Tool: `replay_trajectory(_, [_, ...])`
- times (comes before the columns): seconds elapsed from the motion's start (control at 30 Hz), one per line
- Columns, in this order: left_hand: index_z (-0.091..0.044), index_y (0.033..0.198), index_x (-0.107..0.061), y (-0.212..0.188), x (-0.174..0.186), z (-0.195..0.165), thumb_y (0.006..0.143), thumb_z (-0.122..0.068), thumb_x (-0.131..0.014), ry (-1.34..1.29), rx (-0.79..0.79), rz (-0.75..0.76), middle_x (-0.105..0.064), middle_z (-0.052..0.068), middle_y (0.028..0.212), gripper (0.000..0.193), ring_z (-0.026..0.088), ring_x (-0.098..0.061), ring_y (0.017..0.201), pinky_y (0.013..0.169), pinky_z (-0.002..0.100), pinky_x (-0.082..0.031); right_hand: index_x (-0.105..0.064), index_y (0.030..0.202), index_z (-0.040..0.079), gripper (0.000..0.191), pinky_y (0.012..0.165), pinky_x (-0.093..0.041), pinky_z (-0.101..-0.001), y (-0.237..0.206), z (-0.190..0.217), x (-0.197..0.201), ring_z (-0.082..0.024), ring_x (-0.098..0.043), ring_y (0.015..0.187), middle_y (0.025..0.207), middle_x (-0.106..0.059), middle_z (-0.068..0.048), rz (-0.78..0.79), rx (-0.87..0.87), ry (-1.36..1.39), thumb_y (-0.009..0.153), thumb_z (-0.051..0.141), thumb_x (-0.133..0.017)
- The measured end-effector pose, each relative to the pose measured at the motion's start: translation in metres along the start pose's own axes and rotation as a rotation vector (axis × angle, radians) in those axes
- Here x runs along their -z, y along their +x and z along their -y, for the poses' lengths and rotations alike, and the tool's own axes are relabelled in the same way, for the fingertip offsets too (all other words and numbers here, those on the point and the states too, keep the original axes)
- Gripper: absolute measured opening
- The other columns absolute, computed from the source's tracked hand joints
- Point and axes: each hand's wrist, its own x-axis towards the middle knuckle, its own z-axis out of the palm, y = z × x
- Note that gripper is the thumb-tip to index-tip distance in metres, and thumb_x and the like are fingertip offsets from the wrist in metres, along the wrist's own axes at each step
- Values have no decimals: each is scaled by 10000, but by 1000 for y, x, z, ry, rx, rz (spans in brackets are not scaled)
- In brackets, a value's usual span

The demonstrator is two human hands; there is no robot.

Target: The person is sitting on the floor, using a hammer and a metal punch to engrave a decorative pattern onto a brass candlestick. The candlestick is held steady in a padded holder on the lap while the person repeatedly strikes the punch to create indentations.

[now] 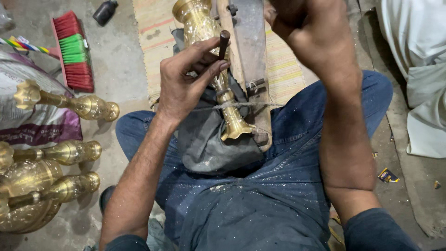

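Observation:
A tall brass vase (204, 32) lies along my lap on a grey cloth (209, 139), its flared mouth (236, 128) toward me, tied with string to a wooden board (253, 51). My left hand (186, 79) pinches a short dark metal punch (224, 42) upright against the vase's neck. Raised at the top of the view, my right hand (297, 23) is closed in a fist; what it holds is cut off by the frame edge.
Several finished brass vases (69, 104) lie at the left on a sack (32, 121) and the concrete floor. A red and green broom (72, 51) and a dark bottle (105, 11) lie beyond. A striped mat (153, 42) is underneath. White cloth (418, 69) sits at right.

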Motion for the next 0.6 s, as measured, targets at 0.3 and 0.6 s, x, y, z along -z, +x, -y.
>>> replay_trajectory(0.3, [-52,1379,-651,1,1,-4,1002,-73,-813,-26,46,0,-786,63,989,410,123,-774,874,759,261,-656,-666,1105,48,337,787,-495,-490,1,1,5,-377,-639,932,1017,-668,-164,56,22,53,820,14,-842])
replay_trajectory(0.6, [-53,1345,-671,0,2,-6,996,-68,-811,-8,27,23,-793,59,996,376,109,-778,891,775,263,-654,-655,1109,26,279,728,-510,-452,-5,-10,-7,-370,-666,850,963,-676,-175,41,-108,214,876,-31,-797])
